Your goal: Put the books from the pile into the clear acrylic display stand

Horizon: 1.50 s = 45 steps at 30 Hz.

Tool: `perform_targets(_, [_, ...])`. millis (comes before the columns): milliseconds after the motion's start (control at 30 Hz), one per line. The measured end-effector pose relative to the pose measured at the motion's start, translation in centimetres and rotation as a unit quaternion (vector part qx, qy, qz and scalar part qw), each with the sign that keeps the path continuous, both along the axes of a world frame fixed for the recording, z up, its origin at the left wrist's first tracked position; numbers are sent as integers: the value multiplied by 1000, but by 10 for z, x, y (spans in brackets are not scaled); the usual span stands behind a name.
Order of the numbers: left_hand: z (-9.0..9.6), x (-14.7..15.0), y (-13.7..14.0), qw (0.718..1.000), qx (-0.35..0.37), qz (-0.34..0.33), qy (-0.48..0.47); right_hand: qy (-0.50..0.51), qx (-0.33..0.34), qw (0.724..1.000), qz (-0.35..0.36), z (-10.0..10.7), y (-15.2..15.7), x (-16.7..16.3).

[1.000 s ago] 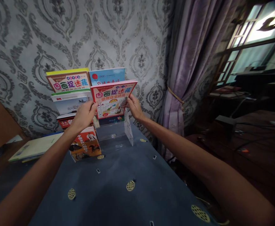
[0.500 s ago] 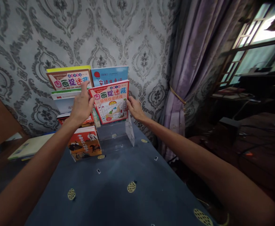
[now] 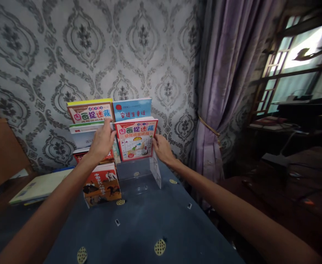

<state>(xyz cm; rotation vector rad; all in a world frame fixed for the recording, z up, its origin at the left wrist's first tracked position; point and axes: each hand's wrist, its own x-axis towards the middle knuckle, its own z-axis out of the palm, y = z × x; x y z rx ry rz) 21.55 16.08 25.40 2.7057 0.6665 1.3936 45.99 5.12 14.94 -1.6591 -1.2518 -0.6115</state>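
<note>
A red-bordered picture book (image 3: 135, 141) stands nearly upright between my two hands, in the right column of a clear display rack (image 3: 155, 172). My right hand (image 3: 163, 149) grips its right edge, thumb at the front. At the left edge is my left hand (image 3: 102, 141), its thumb side against the book and its index finger pointing up; the other fingers are partly hidden. Behind the picture book, a blue book (image 3: 133, 108) shows its top part. The rack's left column holds a brown-bordered book (image 3: 90, 113), a pale book (image 3: 81, 139) and an orange book (image 3: 102, 185).
The rack stands on a dark blue tablecloth (image 3: 138, 227) against a patterned wall (image 3: 100, 47). More books (image 3: 39, 187) lie flat at the left, near a brown board (image 3: 3, 154). A purple curtain (image 3: 218, 91) hangs to the right, past the table's edge.
The picture book has become more level, while both hands stay at its sides. My view has tilted up, so the rack and the books appear lower.
</note>
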Motion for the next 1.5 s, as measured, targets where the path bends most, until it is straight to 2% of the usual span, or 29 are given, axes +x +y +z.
perform_targets(133, [3, -1, 1, 1000, 23, 9, 19, 6, -36, 999, -40, 7, -7, -5])
perform_targets(267, [8, -2, 0, 998, 47, 17, 28, 10, -25, 999, -24, 14, -7, -9])
perform_targets(433, [12, 1, -3, 998, 45, 22, 43, 1, -13, 1000, -24, 18, -1, -9])
perform_targets(667, [15, 1, -6, 998, 49, 26, 42, -8, -33, 999, -7, 17, 0, -9])
perform_targets(867, [21, -1, -6, 998, -7, -5, 56, 4, -33, 999, 4, 15, 5, -4])
perform_targets(1033, [25, -3, -7, 998, -9, -5, 57, 7, -29, 999, 18, 16, 2, -2])
perform_targets(1333, [28, -8, -3, 998, 8, -30, 59, 30, 41, 996, 69, 46, 1, -3])
perform_targets(1500, [43, -28, 9, 994, -69, -85, 21, 48, 60, 993, 92, 47, 1, -1])
